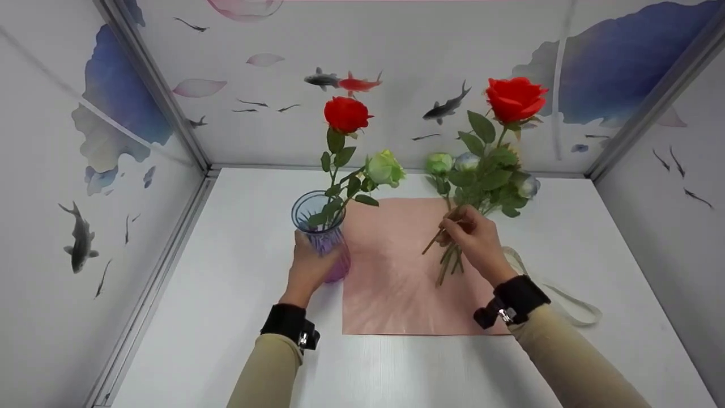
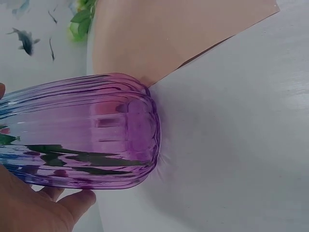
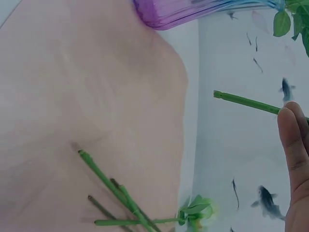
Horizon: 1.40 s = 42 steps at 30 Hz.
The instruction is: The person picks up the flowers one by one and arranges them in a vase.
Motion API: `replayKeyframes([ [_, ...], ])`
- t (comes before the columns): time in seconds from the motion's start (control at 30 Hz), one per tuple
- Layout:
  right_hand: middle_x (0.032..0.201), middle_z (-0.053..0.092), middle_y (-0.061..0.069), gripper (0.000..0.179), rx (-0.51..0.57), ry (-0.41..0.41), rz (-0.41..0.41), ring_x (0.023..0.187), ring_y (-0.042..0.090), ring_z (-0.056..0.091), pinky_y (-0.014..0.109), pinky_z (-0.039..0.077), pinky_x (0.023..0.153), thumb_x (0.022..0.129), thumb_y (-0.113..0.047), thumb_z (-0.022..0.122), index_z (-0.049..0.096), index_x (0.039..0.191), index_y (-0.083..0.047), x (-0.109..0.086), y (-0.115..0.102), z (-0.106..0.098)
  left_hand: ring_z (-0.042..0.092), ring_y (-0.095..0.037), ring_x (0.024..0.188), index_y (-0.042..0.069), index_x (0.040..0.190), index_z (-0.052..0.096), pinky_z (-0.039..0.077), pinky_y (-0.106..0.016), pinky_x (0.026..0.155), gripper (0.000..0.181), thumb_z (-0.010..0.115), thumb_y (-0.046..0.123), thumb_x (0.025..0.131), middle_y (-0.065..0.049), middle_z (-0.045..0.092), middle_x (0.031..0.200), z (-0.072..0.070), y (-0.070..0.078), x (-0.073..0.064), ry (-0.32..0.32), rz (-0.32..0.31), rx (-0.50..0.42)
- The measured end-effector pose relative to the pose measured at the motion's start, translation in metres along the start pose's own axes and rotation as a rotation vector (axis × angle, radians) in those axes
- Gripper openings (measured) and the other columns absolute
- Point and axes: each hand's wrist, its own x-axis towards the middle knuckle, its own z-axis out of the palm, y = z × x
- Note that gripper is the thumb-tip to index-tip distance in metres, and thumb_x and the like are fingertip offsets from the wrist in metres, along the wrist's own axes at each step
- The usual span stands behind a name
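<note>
1. Glass vase point(image 1: 324, 242), blue at the rim and purple to pink below, is left of centre in the head view, just beside the left edge of the pink sheet point(image 1: 391, 294) on the white worktop point(image 1: 226, 272)
2. I have the fingers of my left hand point(image 1: 310, 265) wrapped around it; they show at the left edge of the left wrist view
3. From its mouth rise a red rose point(image 1: 346, 115) and a pale green rose point(image 1: 385, 168), upper middle of the head view
4. With the fingers of my right hand point(image 1: 476, 232) I pinch a thin stem point(image 3: 248, 102), right side of the right wrist view, its end pointing left; I cannot tell which bloom tops it
5. Other stems point(image 1: 451, 263) cross over the sheet just below that hand, and a second red rose point(image 1: 515, 101) is at upper right of the head view
6. Right of the sheet, a pale ribbon point(image 1: 575, 306) loops near my right sleeve point(image 1: 566, 351)
</note>
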Motion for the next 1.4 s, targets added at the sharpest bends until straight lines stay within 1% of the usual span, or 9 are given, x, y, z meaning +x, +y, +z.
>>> replayKeyframes([
  [0.13, 0.101, 0.068, 0.024, 0.02, 0.077, -0.023, -0.06, 0.082, 0.028, 0.072, 0.041, 0.061, 0.077, 0.101, -0.015, 0.065, 0.061, 0.112, 0.002, 0.003, -0.012, 0.007, 0.042, -0.033, 0.144, 0.005, 0.156, 0.013, 0.035, -0.049, 0.118, 0.106, 0.078, 0.042, 0.081, -0.022, 0.039, 0.154, -0.001, 0.0, 0.001, 0.001, 0.021, -0.009],
  [0.2, 0.101, 0.068, 0.026, 0.021, 0.098, -0.04, -0.09, 0.082, 0.028, 0.072, 0.039, 0.061, 0.077, 0.101, -0.014, 0.065, 0.061, 0.112, 0.003, 0.005, -0.018, 0.011, 0.042, -0.033, 0.144, 0.005, 0.156, 0.013, 0.035, -0.049, 0.118, 0.106, 0.078, 0.042, 0.081, -0.022, 0.039, 0.154, -0.001, 0.0, 0.001, -0.001, 0.019, -0.013],
  [0.37, 0.102, 0.068, 0.024, 0.023, 0.131, -0.079, -0.129, 0.085, 0.03, 0.071, 0.039, 0.061, 0.079, 0.101, -0.015, 0.065, 0.062, 0.114, 0.003, 0.008, -0.032, 0.018, 0.042, -0.034, 0.143, 0.002, 0.155, 0.014, 0.035, -0.049, 0.118, 0.105, 0.078, 0.043, 0.082, -0.023, 0.039, 0.153, -0.001, 0.0, 0.001, 0.002, 0.004, -0.01],
  [0.6, 0.103, 0.07, 0.018, 0.021, 0.109, -0.099, -0.139, 0.088, 0.031, 0.072, 0.039, 0.061, 0.082, 0.1, -0.018, 0.066, 0.063, 0.112, 0.0, 0.011, -0.052, 0.03, 0.041, -0.036, 0.144, -0.001, 0.154, 0.016, 0.035, -0.05, 0.118, 0.101, 0.076, 0.043, 0.086, -0.026, 0.04, 0.152, 0.0, 0.0, 0.001, 0.008, 0.003, 0.021],
  [0.9, 0.105, 0.067, 0.02, 0.022, 0.19, -0.141, -0.14, 0.093, 0.032, 0.072, 0.045, 0.06, 0.085, 0.1, -0.016, 0.067, 0.061, 0.112, 0.002, 0.018, -0.071, 0.045, 0.039, -0.037, 0.146, 0.003, 0.156, 0.012, 0.033, -0.053, 0.119, 0.103, 0.073, 0.048, 0.086, -0.024, 0.036, 0.156, 0.0, 0.001, 0.0, -0.02, -0.066, 0.044],
  [1.07, 0.104, 0.069, 0.022, 0.024, 0.21, -0.162, -0.176, 0.091, 0.032, 0.072, 0.045, 0.06, 0.084, 0.1, -0.012, 0.065, 0.059, 0.116, 0.006, 0.023, -0.081, 0.056, 0.038, -0.036, 0.147, 0.003, 0.157, 0.011, 0.032, -0.053, 0.119, 0.102, 0.073, 0.047, 0.088, -0.024, 0.035, 0.157, 0.0, 0.0, 0.0, -0.018, -0.049, 0.049],
  [1.23, 0.106, 0.069, 0.029, 0.023, 0.239, -0.165, -0.187, 0.091, 0.038, 0.072, 0.044, 0.061, 0.082, 0.1, -0.008, 0.065, 0.058, 0.116, 0.007, 0.025, -0.088, 0.065, 0.039, -0.037, 0.146, -0.001, 0.156, 0.014, 0.033, -0.053, 0.119, 0.1, 0.073, 0.042, 0.087, -0.025, 0.037, 0.155, 0.0, 0.0, 0.0, -0.011, -0.03, 0.037],
  [1.3, 0.106, 0.07, 0.028, 0.022, 0.253, -0.168, -0.183, 0.092, 0.039, 0.072, 0.044, 0.06, 0.083, 0.1, -0.008, 0.065, 0.06, 0.115, 0.007, 0.026, -0.091, 0.067, 0.039, -0.037, 0.146, 0.0, 0.156, 0.014, 0.033, -0.053, 0.118, 0.1, 0.073, 0.042, 0.087, -0.025, 0.037, 0.156, 0.0, 0.001, 0.0, -0.013, -0.035, 0.033],
  [1.4, 0.106, 0.072, 0.024, 0.02, 0.258, -0.173, -0.178, 0.094, 0.035, 0.073, 0.044, 0.06, 0.085, 0.1, -0.009, 0.066, 0.062, 0.114, 0.004, 0.026, -0.096, 0.07, 0.039, -0.037, 0.146, 0.001, 0.156, 0.014, 0.034, -0.053, 0.118, 0.1, 0.073, 0.043, 0.087, -0.024, 0.037, 0.156, 0.0, 0.001, 0.0, -0.017, -0.039, 0.035],
])
